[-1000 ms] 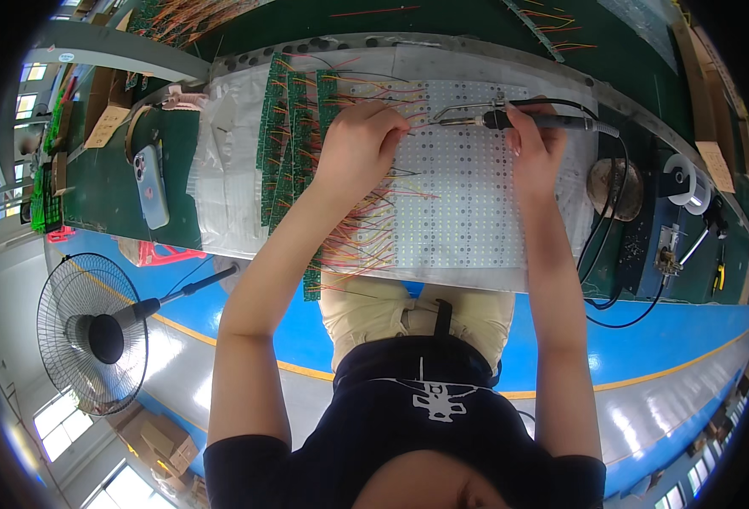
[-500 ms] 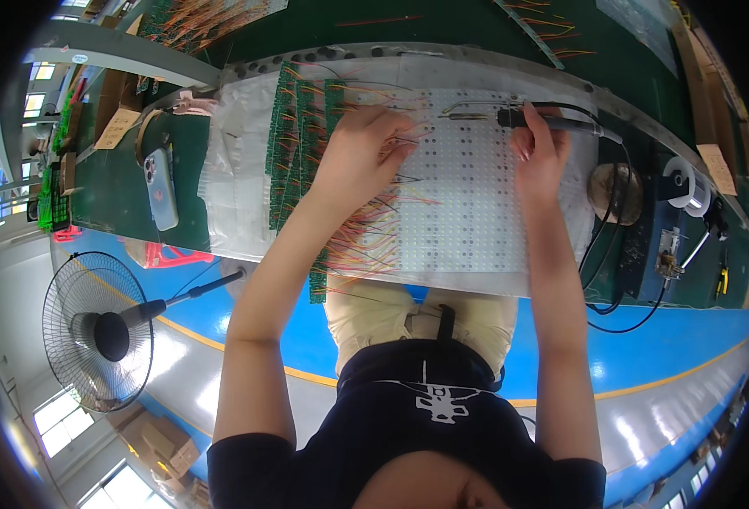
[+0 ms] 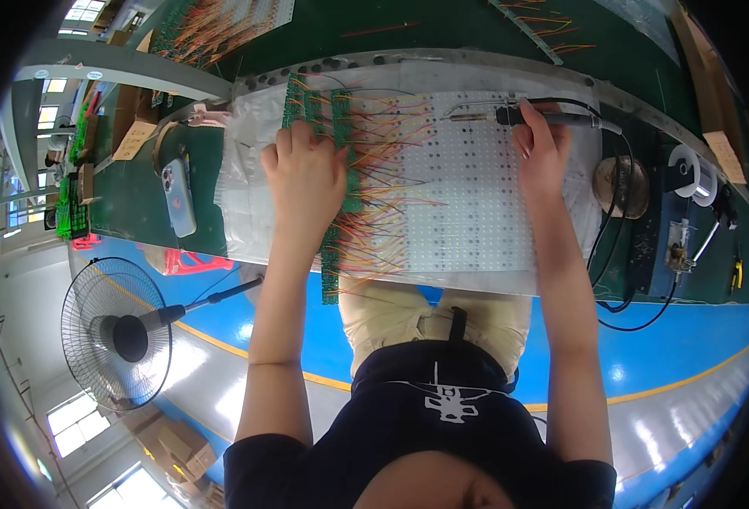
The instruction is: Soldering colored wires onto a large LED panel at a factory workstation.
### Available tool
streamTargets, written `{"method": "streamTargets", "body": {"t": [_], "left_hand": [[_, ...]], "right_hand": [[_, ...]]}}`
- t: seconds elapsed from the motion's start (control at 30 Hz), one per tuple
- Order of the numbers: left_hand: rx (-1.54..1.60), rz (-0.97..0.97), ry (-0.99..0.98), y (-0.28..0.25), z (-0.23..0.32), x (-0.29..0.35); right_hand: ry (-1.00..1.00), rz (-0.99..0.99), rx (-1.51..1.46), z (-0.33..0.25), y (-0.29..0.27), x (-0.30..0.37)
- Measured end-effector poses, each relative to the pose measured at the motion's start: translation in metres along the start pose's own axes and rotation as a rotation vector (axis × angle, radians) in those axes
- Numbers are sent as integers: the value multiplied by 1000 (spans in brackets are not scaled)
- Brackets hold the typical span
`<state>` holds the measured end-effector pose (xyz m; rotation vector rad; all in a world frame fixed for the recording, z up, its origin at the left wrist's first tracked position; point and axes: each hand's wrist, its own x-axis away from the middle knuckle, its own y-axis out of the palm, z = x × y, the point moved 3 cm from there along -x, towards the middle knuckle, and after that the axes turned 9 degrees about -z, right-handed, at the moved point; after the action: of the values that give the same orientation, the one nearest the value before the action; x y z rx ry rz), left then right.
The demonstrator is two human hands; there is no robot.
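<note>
My left hand point(image 3: 305, 182) lies over several long green circuit board strips point(image 3: 341, 110), its fingers bent down and closed on them; the fingertips are partly hidden. Thin red, orange and dark wires point(image 3: 383, 142) run rightward from the strips onto a white panel point(image 3: 468, 212) with rows of small dots. In my right hand point(image 3: 544, 161) is a soldering iron point(image 3: 582, 121), held between thumb and fingers. Its metal tip points left above the panel's far part, with a thin bent metal tube alongside.
A spool of solder wire point(image 3: 691, 180) and a round pad point(image 3: 620, 188) stand at the right, by the iron's black cable point(image 3: 597, 242). A phone point(image 3: 179, 197) lies at the left. More wired boards point(image 3: 221, 30) lie at the back. A standing fan point(image 3: 120, 332) is beyond the table's left edge.
My left hand has moved left, from the wire ends over the panel onto the board strips. The right hand still holds the soldering iron in nearly the same place. The whole view has shifted slightly.
</note>
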<state>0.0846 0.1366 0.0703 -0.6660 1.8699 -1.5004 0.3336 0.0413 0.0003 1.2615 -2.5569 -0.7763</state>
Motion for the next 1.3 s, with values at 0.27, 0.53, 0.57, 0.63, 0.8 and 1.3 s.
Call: {"method": "streamTargets", "body": {"t": [0.27, 0.53, 0.57, 0.63, 0.8, 1.3], "left_hand": [[323, 162, -34, -7, -7, -4], [214, 187, -24, 6, -17, -23], [185, 165, -20, 10, -19, -24], [194, 188, -21, 14, -20, -22], [362, 251, 14, 3, -19, -11], [342, -140, 256, -15, -8, 7]], "right_hand": [[21, 10, 8, 0, -3, -1], [27, 11, 3, -2, -2, 0], [27, 11, 3, -2, -2, 0], [27, 13, 0, -1, -2, 0], [31, 23, 2, 0, 0, 0], [-6, -31, -18, 2, -6, -2]]}}
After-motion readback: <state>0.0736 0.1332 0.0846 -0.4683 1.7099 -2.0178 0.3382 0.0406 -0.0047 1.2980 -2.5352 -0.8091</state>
